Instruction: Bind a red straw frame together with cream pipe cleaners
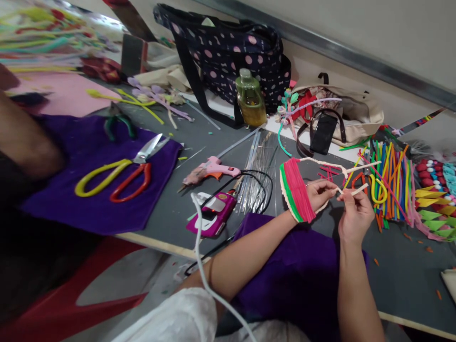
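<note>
My left hand [318,195] reaches through or behind a band of red, green and cream pipe cleaners [297,190] laid side by side. Its fingers pinch a cream pipe cleaner [359,189] that extends from the band. Close by on the right, my right hand [356,216] is closed on the same strand, with thumb and fingertips pressed together. A short end sticks out past the fingers. Another cream twisted strand [326,164] runs from the band's top to the right. Both hands are above a purple cloth [281,256] at the table edge.
Left of my hands are a pink glue gun [217,169], a magenta device [217,216], thin wires [258,166] and a white cable [203,256]. Colourful pipe cleaners [392,180] lie right. Scissors [142,154] rest near another person's arm [30,126]. A bottle [251,99] stands behind.
</note>
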Demonstrator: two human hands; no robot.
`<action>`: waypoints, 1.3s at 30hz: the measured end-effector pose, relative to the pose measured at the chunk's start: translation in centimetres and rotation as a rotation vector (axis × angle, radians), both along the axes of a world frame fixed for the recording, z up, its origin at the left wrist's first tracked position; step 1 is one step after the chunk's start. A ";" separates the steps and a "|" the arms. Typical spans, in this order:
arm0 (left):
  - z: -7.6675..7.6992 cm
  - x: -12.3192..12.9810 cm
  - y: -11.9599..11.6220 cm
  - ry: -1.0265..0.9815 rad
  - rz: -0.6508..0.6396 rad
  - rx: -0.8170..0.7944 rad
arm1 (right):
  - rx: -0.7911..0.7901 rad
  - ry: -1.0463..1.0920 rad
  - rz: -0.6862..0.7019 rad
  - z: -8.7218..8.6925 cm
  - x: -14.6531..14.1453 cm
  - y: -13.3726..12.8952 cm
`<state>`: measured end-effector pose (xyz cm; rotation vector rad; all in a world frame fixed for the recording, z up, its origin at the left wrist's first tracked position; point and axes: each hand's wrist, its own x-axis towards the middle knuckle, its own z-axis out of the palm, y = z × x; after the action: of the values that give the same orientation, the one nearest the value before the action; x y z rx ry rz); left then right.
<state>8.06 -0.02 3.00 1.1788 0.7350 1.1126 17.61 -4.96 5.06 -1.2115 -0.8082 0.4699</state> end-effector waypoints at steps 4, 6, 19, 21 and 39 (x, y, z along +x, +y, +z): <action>-0.3 0.1 0.1 0.062 -0.023 0.072 | -0.073 0.055 0.030 0.0 0.9 0.1; -0.5 0.1 0.2 0.103 -0.020 0.083 | -0.098 0.036 0.040 0.1 1.1 0.0; -0.1 -0.2 -0.2 0.120 -0.173 0.179 | -0.200 0.136 0.039 -0.3 2.1 0.3; -0.1 -0.3 -0.2 0.117 -0.182 0.182 | -0.242 0.283 0.078 -0.3 2.4 0.4; 0.2 0.0 -0.6 -0.047 -0.414 0.040 | -0.374 0.552 0.409 -1.0 3.3 0.3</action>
<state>8.02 -0.59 3.22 1.2649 0.4074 0.8068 20.87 -4.66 4.09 -1.1671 -0.4928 1.2740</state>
